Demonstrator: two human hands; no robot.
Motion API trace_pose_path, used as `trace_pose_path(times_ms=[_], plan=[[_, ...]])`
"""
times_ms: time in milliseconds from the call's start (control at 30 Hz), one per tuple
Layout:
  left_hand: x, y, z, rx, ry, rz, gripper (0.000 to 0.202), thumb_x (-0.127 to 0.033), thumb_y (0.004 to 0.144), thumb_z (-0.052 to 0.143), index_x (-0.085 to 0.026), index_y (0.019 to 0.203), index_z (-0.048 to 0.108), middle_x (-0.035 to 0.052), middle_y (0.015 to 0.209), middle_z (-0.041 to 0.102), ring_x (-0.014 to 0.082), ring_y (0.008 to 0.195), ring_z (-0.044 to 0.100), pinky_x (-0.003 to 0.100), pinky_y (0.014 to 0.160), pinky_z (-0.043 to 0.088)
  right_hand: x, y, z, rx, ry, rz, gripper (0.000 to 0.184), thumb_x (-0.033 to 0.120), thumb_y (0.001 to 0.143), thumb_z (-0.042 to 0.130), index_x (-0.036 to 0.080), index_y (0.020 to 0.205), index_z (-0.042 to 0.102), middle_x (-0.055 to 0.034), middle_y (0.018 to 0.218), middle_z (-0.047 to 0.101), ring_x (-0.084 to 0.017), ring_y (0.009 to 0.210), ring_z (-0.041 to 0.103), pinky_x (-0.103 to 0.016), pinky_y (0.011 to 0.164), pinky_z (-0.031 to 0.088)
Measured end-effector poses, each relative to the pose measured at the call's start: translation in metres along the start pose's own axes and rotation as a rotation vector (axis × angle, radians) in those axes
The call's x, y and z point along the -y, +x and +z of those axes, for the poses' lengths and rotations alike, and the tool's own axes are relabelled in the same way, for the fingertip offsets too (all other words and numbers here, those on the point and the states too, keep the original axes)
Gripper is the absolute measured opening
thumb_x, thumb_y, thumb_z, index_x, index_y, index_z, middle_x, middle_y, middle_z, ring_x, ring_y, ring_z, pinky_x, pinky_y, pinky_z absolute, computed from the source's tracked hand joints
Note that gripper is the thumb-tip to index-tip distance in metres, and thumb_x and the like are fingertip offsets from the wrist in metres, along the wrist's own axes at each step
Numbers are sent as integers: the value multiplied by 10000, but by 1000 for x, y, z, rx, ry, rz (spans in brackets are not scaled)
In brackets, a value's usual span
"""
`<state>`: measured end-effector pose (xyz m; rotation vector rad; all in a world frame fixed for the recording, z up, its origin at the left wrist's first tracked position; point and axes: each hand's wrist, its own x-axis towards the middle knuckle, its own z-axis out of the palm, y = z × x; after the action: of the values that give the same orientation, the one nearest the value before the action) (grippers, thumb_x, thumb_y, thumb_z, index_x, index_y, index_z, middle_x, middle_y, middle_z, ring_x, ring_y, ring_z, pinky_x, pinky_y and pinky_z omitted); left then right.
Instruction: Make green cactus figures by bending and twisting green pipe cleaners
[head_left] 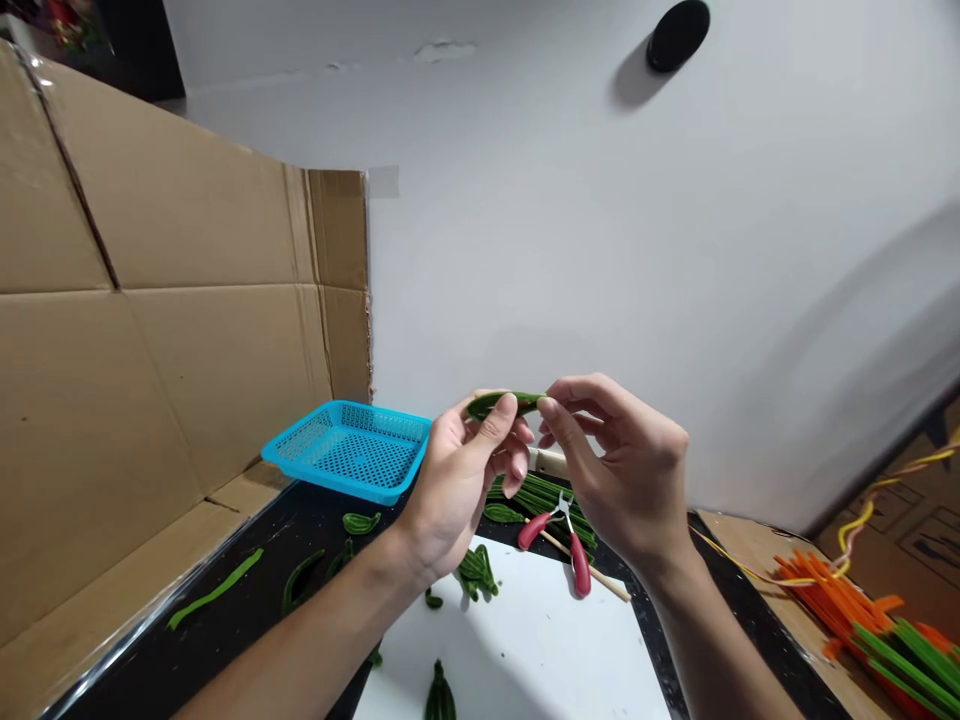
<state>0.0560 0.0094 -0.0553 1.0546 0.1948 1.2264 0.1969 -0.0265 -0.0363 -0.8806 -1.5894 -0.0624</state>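
Note:
Up in front of the wall, my left hand point(454, 485) pinches a dark green pipe-cleaner leaf point(484, 404) between thumb and fingers. My right hand point(626, 460) has its thumb and fingertips closed on the leaf's right-hand tip. Below them, red-handled pliers point(580, 565) rest with jaws apart, their handles by a thin wooden stick point(611, 583). Behind lies a bundle of straight green pipe cleaners point(551, 495), partly hidden by my right hand. A folded green pipe-cleaner piece point(478, 572) and another green shape point(440, 695) are on the white sheet point(540, 640).
A blue mesh basket point(367, 490) stands at the back left of the black table point(247, 625). Near it lie a small leaf point(361, 523) and a bright green strip point(217, 588). Cardboard point(187, 230) walls the left side. Orange pipe cleaners point(832, 590) and green ones point(911, 660) lie right.

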Motion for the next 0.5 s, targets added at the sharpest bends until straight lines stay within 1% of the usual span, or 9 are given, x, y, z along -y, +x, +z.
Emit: trace_pose_path(times_ms=[33, 167, 300, 400, 500], plan=[[0, 0, 0, -8, 19, 32, 333, -440, 899, 841, -154, 894, 671, -18, 761, 654, 41, 543, 558, 141, 457, 425, -1, 0, 1, 18, -10, -17, 96, 193, 1019, 653, 212, 926, 670, -18, 847, 657, -152, 723, 654, -336, 684, 632], [-6, 2, -4, -3, 149, 111, 306, -428, 927, 812, -141, 933, 705, -4, 734, 665, 68, 555, 582, 164, 461, 447, -3, -1, 1, 76, -60, -95, 119, 159, 1034, 619, 214, 933, 647, -13, 843, 637, -143, 728, 627, -336, 700, 607], [-12, 5, -8, 73, 260, 175, 289, -401, 914, 828, -146, 878, 696, 12, 754, 696, 89, 565, 614, 189, 469, 483, -5, 0, -2, 95, -65, -124, 136, 148, 1041, 611, 217, 927, 638, -2, 819, 611, -129, 696, 594, -323, 665, 568], [-17, 6, -10, 98, 362, 219, 260, -373, 896, 848, -147, 914, 721, 6, 714, 693, 104, 559, 624, 208, 494, 512, -4, 0, -2, 96, -61, -135, 147, 133, 1035, 620, 217, 918, 649, 11, 792, 604, -113, 666, 568, -300, 637, 532], [-22, 6, -12, 89, 465, 221, 253, -381, 904, 839, -151, 937, 742, 1, 660, 687, 109, 564, 632, 218, 558, 548, -1, -1, -3, 101, -15, -93, 155, 145, 1026, 642, 210, 886, 659, 13, 774, 615, -107, 660, 567, -283, 621, 508]])
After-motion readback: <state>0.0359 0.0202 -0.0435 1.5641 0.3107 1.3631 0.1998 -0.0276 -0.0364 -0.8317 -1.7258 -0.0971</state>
